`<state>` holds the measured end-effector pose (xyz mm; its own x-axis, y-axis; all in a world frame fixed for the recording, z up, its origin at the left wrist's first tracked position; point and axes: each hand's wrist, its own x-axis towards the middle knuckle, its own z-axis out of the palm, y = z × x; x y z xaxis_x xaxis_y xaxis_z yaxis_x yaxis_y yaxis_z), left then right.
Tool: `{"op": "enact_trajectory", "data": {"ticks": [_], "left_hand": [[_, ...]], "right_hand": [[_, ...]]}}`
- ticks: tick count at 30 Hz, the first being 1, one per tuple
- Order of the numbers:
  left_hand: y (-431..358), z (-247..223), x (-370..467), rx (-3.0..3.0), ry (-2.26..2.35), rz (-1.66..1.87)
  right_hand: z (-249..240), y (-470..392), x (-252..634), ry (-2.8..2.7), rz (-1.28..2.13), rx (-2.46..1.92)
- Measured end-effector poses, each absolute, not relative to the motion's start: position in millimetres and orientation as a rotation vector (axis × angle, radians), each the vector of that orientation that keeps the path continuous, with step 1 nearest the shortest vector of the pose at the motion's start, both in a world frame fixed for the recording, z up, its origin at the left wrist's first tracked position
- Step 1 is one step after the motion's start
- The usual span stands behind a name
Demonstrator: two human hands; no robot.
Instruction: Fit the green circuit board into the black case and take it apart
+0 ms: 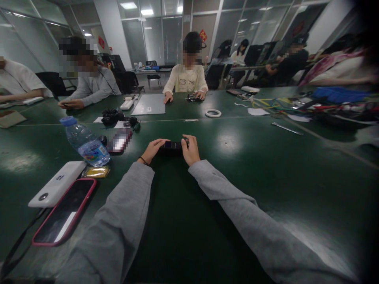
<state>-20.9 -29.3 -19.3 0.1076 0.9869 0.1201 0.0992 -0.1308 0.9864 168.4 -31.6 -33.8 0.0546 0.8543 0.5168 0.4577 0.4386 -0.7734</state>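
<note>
Between my two hands a small black box-shaped object (172, 147) rests on or just above the green table; its exact kind is unclear. My left hand (154, 150) holds its left end, fingers along the top edge. At the right end, my right hand (191, 150) grips it with the thumb in front and the fingers behind. To the left of my left hand lie a phone with a blurred screen (120, 141) and a tilted clear water bottle with a blue cap (89, 144).
A red-cased phone (65, 211), a white power bank (59, 183) and a yellow packet (96, 172) lie near my left arm. Farther off are a tape roll (213, 111), a wrench (286, 128), a grey panel (149, 104) and tangled cables (296, 104). Several people sit around.
</note>
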Motion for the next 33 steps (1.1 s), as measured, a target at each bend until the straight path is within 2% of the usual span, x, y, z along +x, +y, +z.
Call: {"op": "enact_trajectory", "data": {"ticks": [9,16,20,25,33], "left_hand": [[-37,-11,-16,1.415,1.136,1.173],[-34,-16,-18,1.586,1.053,1.031],[-25,-30,-23,1.663,1.076,1.123],[-14,-43,-29,1.552,1.325,1.328],[-10,-46,-24,1.581,1.381,1.336]], "right_hand": [[-39,-25,171,-1.663,0.52,-1.337],[-31,-31,172,-1.729,0.602,-1.384],[-29,-31,172,-1.671,0.632,-1.343],[-31,-31,173,-1.529,0.706,-1.293],[-32,-32,172,-1.558,0.688,-1.306]]}}
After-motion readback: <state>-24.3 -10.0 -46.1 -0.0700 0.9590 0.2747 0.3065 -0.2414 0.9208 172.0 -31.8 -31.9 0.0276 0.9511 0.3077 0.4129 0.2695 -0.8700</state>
